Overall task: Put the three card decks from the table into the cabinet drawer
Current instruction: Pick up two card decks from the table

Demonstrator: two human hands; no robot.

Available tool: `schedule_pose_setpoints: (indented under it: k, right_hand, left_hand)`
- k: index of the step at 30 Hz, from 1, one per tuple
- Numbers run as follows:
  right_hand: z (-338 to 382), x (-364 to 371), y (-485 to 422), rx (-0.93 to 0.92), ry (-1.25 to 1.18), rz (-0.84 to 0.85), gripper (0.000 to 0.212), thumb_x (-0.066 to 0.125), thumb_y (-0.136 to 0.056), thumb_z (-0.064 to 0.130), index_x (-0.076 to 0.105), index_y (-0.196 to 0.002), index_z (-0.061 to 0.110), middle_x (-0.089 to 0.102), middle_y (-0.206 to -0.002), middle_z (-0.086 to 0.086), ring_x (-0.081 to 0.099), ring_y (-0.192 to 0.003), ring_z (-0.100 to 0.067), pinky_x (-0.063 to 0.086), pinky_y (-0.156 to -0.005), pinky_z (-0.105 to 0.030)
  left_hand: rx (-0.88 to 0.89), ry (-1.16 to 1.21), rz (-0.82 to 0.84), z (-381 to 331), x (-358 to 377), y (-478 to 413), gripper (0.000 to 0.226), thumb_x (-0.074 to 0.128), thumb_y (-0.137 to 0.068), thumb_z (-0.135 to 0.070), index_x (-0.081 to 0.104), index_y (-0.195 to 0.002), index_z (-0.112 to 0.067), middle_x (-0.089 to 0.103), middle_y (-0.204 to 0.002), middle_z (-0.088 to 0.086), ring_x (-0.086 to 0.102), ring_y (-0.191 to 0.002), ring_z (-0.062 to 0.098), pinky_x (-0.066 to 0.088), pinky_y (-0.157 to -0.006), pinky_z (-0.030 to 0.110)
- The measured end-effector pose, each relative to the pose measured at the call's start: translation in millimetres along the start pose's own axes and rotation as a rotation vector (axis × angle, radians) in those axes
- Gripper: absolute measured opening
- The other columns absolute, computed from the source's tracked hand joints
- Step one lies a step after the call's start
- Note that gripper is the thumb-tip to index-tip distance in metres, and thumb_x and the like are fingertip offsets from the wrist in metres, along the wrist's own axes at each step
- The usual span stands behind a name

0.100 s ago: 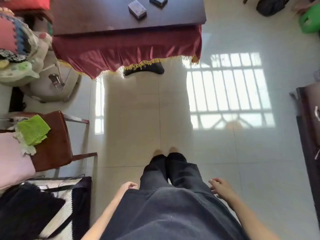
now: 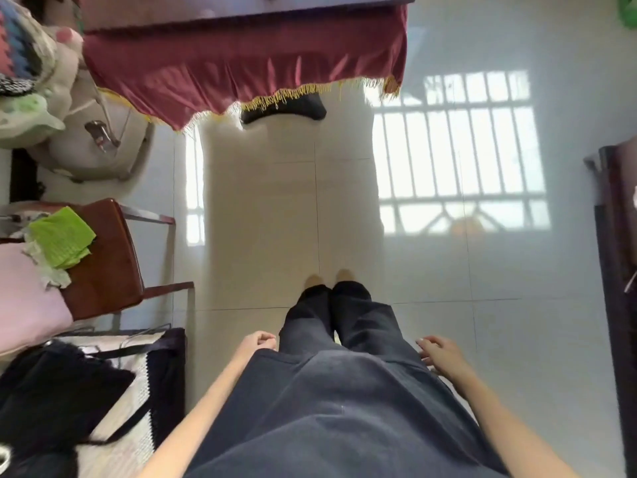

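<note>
I cannot see any of the three card decks from here: the top of the dark wooden bench [image 2: 241, 8] draped in a maroon, gold-fringed cloth [image 2: 241, 67] is almost wholly cut off at the upper edge, so I take the decks to lie up there out of view. Well below the bench, my left hand [image 2: 256, 343] hangs at my thigh with fingers curled loosely and holding nothing; my right hand [image 2: 439, 355] hangs on the other side, fingers relaxed and spread, also empty. Left of the bench stands a brown wooden chair [image 2: 107, 267] with a lime-green cloth [image 2: 60, 236]. I judge nothing is picked up yet. Next I must step across the pale tiled floor [image 2: 275, 208] to the bench and raise my view.
</note>
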State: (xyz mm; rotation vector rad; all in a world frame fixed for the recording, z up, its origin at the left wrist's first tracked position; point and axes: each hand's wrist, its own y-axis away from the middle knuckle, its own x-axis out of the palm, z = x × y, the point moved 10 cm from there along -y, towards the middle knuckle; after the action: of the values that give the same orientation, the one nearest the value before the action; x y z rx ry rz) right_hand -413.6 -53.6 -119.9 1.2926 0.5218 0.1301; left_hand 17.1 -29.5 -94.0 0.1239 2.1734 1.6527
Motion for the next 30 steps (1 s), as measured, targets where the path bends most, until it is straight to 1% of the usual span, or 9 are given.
schedule_pose_setpoints:
  k: [7, 12, 17, 19, 22, 25, 26, 27, 30]
  right_hand:
    - [-20, -19, -2, 0.031, 0.013, -0.007, 0.023, 0.062, -0.1, 0.022, 0.07, -0.113, 0.005, 0.072, -0.091, -0.015, 0.063, -0.068, -0.019, 0.049, -0.058, -0.028]
    - [18, -25, -27, -0.022, 0.037, 0.014, 0.025, 0.058, -0.101, 0.02, 0.067, -0.116, 0.002, 0.071, -0.091, -0.017, 0.062, -0.067, -0.022, 0.048, -0.06, -0.029]
    - [112, -30, -46, -0.134, 0.062, 0.017, 0.025, 0.057, -0.101, 0.022, 0.065, -0.118, 0.006, 0.07, -0.089, -0.013, 0.064, -0.073, -0.023, 0.046, -0.065, -0.03]
    - [161, -34, -49, -0.211, 0.072, 0.002, 0.023, 0.057, -0.101, 0.025, 0.065, -0.116, 0.009, 0.072, -0.09, -0.011, 0.066, -0.075, -0.022, 0.05, -0.067, -0.031]
    - [229, -39, -50, -0.304, 0.09, -0.017, 0.021, 0.055, -0.101, 0.032, 0.063, -0.113, 0.017, 0.072, -0.093, -0.008, 0.07, -0.081, -0.021, 0.052, -0.068, -0.03]
    - [287, -45, -51, -0.352, 0.074, -0.035, 0.02, 0.056, -0.1, 0.035, 0.064, -0.11, 0.019, 0.073, -0.093, -0.007, 0.071, -0.081, -0.021, 0.052, -0.068, -0.031]
    - [302, -48, -53, -0.357, 0.065, -0.046, 0.02, 0.057, -0.1, 0.035, 0.065, -0.109, 0.019, 0.073, -0.093, -0.007, 0.071, -0.081, -0.021, 0.053, -0.068, -0.031]
    - [314, -52, -54, -0.354, 0.056, -0.062, 0.019, 0.057, -0.1, 0.034, 0.066, -0.107, 0.019, 0.073, -0.092, -0.007, 0.071, -0.081, -0.021, 0.054, -0.069, -0.032]
    - [333, -61, -59, -0.317, 0.053, -0.097, 0.019, 0.056, -0.1, 0.032, 0.066, -0.108, 0.018, 0.073, -0.094, -0.008, 0.071, -0.083, -0.022, 0.056, -0.071, -0.033]
  left_hand:
    - [0.042, 0.069, -0.044, -37, -2, 0, 0.013, 0.05, -0.097, -0.003, 0.057, -0.106, 0.001, 0.063, -0.079, 0.009, 0.06, -0.07, 0.019, 0.048, -0.056, 0.012]
    - [0.012, 0.051, -0.062, -39, -7, -7, 0.02, 0.052, -0.096, -0.009, 0.061, -0.112, -0.001, 0.067, -0.098, 0.014, 0.064, -0.091, 0.026, 0.051, -0.085, 0.032]
    - [-0.068, -0.043, -0.082, -28, -40, -18, 0.015, 0.055, -0.095, -0.009, 0.064, -0.107, -0.007, 0.066, -0.107, 0.011, 0.059, -0.083, 0.015, 0.045, -0.068, 0.023]
    - [-0.125, -0.237, -0.053, -23, -25, -25, 0.02, 0.053, -0.097, -0.011, 0.063, -0.109, 0.002, 0.065, -0.114, 0.018, 0.062, -0.093, 0.025, 0.049, -0.08, 0.03]
    - [-0.086, 0.167, -0.061, -141, 16, -56, 0.041, 0.021, -0.104, -0.004, 0.04, -0.127, 0.025, 0.041, -0.139, 0.041, 0.043, -0.124, 0.056, 0.039, -0.107, 0.056]
    - [0.002, 0.775, 0.058, -289, 6, -60, 0.051, 0.035, -0.101, -0.027, 0.04, -0.144, 0.001, 0.039, -0.152, 0.017, 0.046, -0.129, 0.028, 0.038, -0.108, 0.048]
    - [0.012, 0.767, 0.054, -319, 4, -74, 0.054, 0.046, -0.096, -0.031, 0.042, -0.143, -0.005, 0.044, -0.15, 0.015, 0.048, -0.125, 0.022, 0.043, -0.103, 0.044]
    - [-0.049, 0.492, -0.046, -328, -14, -80, 0.059, 0.06, -0.088, -0.031, 0.045, -0.139, -0.006, 0.051, -0.143, 0.016, 0.052, -0.12, 0.022, 0.046, -0.096, 0.033]
    - [0.003, -0.328, -0.029, -341, -38, -96, 0.042, 0.064, -0.083, -0.018, 0.053, -0.121, -0.004, 0.066, -0.118, 0.016, 0.064, -0.104, 0.033, 0.055, -0.092, 0.041]
